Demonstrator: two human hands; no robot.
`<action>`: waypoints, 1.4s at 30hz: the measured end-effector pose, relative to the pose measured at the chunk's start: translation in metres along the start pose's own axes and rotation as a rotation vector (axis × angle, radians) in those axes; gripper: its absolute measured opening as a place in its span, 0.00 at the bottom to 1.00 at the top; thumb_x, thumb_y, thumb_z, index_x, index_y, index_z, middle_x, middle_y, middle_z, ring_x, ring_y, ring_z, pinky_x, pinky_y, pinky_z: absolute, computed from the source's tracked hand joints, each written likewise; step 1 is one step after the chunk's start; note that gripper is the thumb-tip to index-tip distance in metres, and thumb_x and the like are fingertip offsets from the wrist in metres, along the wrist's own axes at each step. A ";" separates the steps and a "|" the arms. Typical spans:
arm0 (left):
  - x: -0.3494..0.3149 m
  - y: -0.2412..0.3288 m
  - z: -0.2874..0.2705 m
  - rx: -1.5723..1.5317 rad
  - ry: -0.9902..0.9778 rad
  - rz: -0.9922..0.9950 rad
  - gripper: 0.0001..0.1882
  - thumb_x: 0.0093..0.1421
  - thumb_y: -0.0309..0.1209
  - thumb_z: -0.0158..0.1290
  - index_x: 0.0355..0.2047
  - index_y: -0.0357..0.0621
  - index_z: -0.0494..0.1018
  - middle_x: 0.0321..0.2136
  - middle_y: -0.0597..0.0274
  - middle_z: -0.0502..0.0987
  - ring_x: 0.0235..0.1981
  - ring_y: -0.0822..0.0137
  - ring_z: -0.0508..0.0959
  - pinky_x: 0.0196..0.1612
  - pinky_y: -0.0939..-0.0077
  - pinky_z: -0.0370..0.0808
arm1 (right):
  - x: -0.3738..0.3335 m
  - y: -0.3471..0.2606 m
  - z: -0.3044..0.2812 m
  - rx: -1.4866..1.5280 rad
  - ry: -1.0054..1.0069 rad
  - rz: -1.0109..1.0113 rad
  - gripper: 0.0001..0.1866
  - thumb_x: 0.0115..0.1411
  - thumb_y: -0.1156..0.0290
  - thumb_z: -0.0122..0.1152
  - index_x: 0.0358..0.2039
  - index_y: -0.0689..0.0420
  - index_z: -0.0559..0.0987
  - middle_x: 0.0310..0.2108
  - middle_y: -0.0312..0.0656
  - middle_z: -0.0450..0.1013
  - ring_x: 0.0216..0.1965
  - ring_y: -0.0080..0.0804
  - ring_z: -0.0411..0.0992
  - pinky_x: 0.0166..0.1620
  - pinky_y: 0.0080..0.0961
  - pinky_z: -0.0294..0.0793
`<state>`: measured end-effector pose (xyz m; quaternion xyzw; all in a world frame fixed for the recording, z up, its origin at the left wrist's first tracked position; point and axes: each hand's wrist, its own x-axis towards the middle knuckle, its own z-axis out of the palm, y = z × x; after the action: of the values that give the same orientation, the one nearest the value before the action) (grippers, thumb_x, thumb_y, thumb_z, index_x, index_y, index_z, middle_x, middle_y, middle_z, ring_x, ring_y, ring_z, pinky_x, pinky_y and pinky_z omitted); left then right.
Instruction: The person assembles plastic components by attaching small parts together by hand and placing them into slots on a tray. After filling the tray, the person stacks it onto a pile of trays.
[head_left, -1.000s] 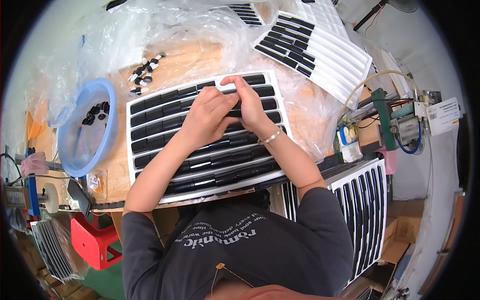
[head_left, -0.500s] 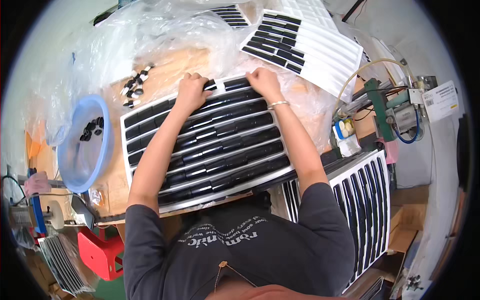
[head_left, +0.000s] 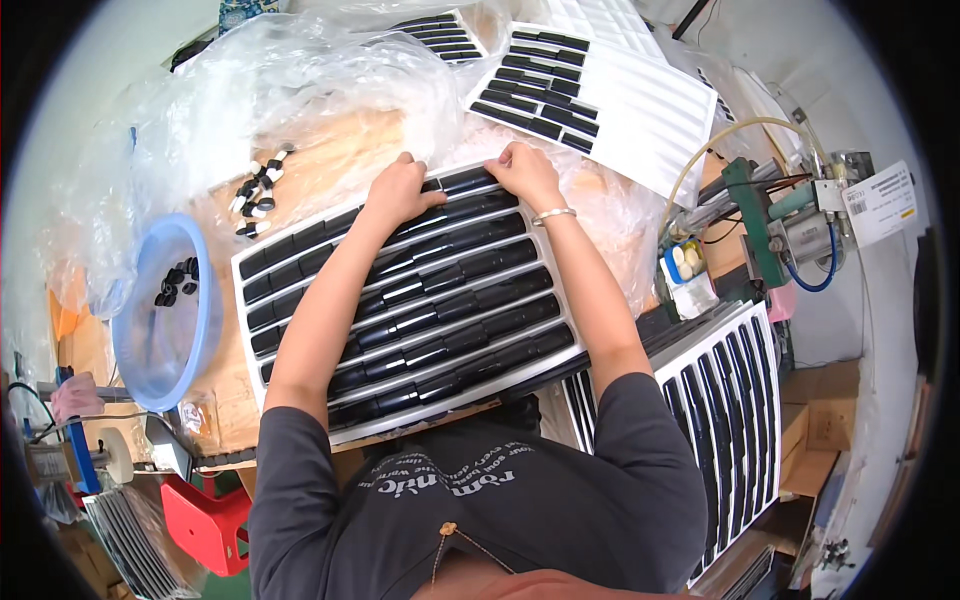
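In front of me lies a white ribbed tray holding rows of glossy black cylindrical pieces. My left hand is closed over the farthest row, its thumb pointing right along the pieces and its fingertips partly hidden. At the right end of that same row, my right hand pinches the end of a black cylindrical piece. This piece lies in its groove between my hands, touching or nearly touching the one beside my left hand.
Left of the tray stands a blue basin with black caps inside. Black and white caps lie behind it. Clear plastic film and another partly filled tray lie at the back. A green-framed device stands right.
The white gap between the black pieces in the farthest row has nearly closed. My left thumb has shifted slightly right along the row. The whole view has tilted a little.
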<state>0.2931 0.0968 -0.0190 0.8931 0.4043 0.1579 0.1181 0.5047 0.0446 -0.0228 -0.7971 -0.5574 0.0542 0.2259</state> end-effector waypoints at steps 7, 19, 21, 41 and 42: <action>0.017 -0.016 0.005 -0.037 -0.077 0.420 0.28 0.44 0.16 0.47 0.48 0.49 0.68 0.43 0.44 0.70 0.43 0.47 0.72 0.44 0.59 0.71 | 0.039 -0.103 0.006 0.382 0.103 -0.491 0.12 0.47 0.61 0.62 0.23 0.57 0.77 0.22 0.46 0.74 0.28 0.44 0.74 0.32 0.34 0.72; 0.013 -0.020 -0.006 -0.024 -0.118 0.425 0.16 0.54 0.38 0.47 0.43 0.50 0.68 0.38 0.47 0.69 0.41 0.53 0.71 0.40 0.57 0.68 | 0.111 -0.320 0.173 -0.078 -0.265 -1.204 0.09 0.53 0.73 0.50 0.34 0.56 0.76 0.37 0.47 0.73 0.39 0.47 0.72 0.41 0.36 0.72; 0.010 -0.022 0.014 -0.104 -0.050 0.458 0.17 0.53 0.37 0.47 0.44 0.50 0.68 0.38 0.45 0.69 0.41 0.52 0.71 0.39 0.56 0.68 | 0.121 -0.318 0.195 0.007 -0.400 -1.014 0.13 0.57 0.67 0.46 0.37 0.52 0.78 0.40 0.47 0.74 0.40 0.46 0.72 0.42 0.35 0.72; -0.047 -0.007 -0.027 -0.732 0.509 0.182 0.23 0.47 0.30 0.61 0.44 0.38 0.70 0.41 0.50 0.74 0.37 0.57 0.77 0.40 0.68 0.73 | 0.031 -0.223 -0.058 0.761 -0.504 -0.602 0.09 0.60 0.70 0.51 0.37 0.59 0.76 0.20 0.32 0.69 0.20 0.16 0.64 0.23 0.17 0.62; -0.057 -0.008 -0.036 -0.741 0.567 0.130 0.24 0.47 0.29 0.62 0.45 0.37 0.70 0.39 0.52 0.75 0.36 0.61 0.77 0.40 0.71 0.73 | 0.017 -0.209 -0.070 0.799 -0.351 -0.613 0.08 0.61 0.71 0.50 0.37 0.60 0.75 0.19 0.29 0.67 0.19 0.13 0.61 0.21 0.15 0.59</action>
<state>0.2383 0.0613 0.0007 0.7357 0.2801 0.5365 0.3038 0.3545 0.0968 0.1305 -0.4284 -0.7302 0.3262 0.4206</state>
